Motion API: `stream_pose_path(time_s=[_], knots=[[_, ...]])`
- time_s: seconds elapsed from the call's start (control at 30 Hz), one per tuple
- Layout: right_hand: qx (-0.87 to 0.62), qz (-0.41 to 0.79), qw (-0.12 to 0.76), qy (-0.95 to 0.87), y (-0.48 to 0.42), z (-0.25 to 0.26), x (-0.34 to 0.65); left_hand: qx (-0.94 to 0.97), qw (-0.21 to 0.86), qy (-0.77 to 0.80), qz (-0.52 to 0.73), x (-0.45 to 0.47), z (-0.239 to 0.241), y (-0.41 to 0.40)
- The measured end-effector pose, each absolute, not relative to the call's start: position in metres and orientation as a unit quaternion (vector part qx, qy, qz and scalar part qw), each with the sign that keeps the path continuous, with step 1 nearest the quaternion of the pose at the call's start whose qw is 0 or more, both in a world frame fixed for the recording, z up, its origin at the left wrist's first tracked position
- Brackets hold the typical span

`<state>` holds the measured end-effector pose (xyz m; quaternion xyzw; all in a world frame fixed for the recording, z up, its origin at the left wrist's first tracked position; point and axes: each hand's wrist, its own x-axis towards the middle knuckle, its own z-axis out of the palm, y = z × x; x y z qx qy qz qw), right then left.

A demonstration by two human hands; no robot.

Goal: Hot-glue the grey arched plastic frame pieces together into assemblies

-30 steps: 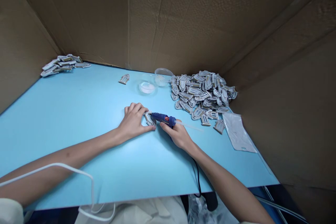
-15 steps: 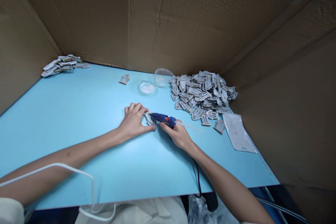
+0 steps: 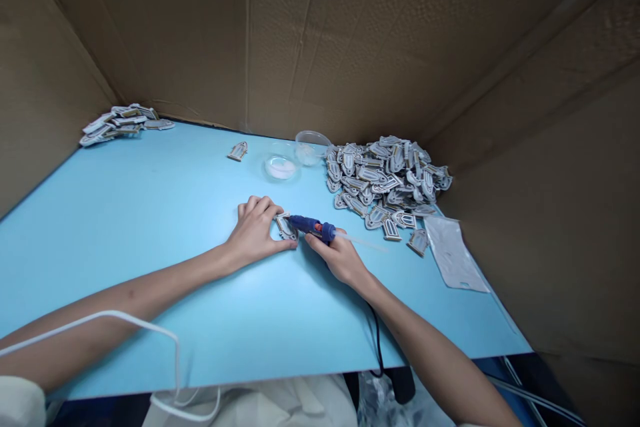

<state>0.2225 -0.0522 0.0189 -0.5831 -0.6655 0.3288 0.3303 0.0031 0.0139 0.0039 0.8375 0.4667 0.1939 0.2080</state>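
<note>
My left hand (image 3: 257, 230) grips a small white and grey arched window-shaped piece (image 3: 285, 226) between thumb and fingers, down at the table. In my right hand (image 3: 340, 255) is a blue hot glue gun (image 3: 313, 227), its nozzle pointing left and meeting the upper part of that piece. A clear glue stick (image 3: 363, 241) sticks out from the gun's back end. Whether the nozzle touches the surface or hovers just over it, I cannot tell. My right fingers are partly hidden behind the gun.
A large heap of similar pieces (image 3: 385, 173) lies at the right, a smaller pile (image 3: 125, 122) at the far left. One single piece (image 3: 237, 151) lies near two clear plastic cups (image 3: 313, 140). A plastic bag (image 3: 456, 252) is at the right edge. Cardboard walls (image 3: 280, 33) surround the blue table (image 3: 150, 213).
</note>
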Motion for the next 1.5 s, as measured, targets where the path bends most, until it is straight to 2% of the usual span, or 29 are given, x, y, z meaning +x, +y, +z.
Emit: stream_pose_path(time_s=[0.2, 0.37, 0.43, 0.57, 0.7, 0.87, 1.13, 1.3, 1.4, 1.5], knots=[[-0.593, 0.34, 0.362, -0.634, -0.053, 0.014, 0.216, 0.837, 0.212, 0.464, 0.198, 0.002, 0.004, 0.015], [-0.646, 0.305, 0.532, -0.454, -0.052, 0.005, 0.19, 0.827, 0.23, 0.475, 0.194, 0.006, 0.006, 0.012], [-0.629, 0.328, 0.562, -0.425, -0.053, 0.005, 0.182, 0.821, 0.241, 0.476, 0.202, 0.006, 0.006, 0.012], [-0.574, 0.402, 0.536, -0.471, -0.059, 0.005, 0.178, 0.8, 0.32, 0.439, 0.256, -0.007, 0.004, 0.025], [-0.581, 0.396, 0.481, -0.524, -0.055, 0.002, 0.184, 0.801, 0.43, 0.33, 0.255, -0.039, 0.005, 0.054], [-0.607, 0.339, 0.514, -0.502, -0.045, 0.0, 0.209, 0.879, 0.386, 0.233, 0.152, -0.058, 0.017, 0.07], [-0.615, 0.274, 0.55, -0.495, -0.051, 0.009, 0.238, 0.888, 0.334, 0.256, 0.185, -0.046, 0.012, 0.059], [-0.59, 0.25, 0.624, -0.446, -0.052, 0.029, 0.234, 0.886, 0.356, 0.239, 0.176, -0.051, 0.016, 0.063], [-0.539, 0.277, 0.672, -0.425, -0.051, 0.041, 0.234, 0.887, 0.363, 0.231, 0.166, -0.053, 0.017, 0.065], [-0.499, 0.384, 0.679, -0.377, -0.049, 0.048, 0.235, 0.887, 0.364, 0.232, 0.162, -0.054, 0.016, 0.066]])
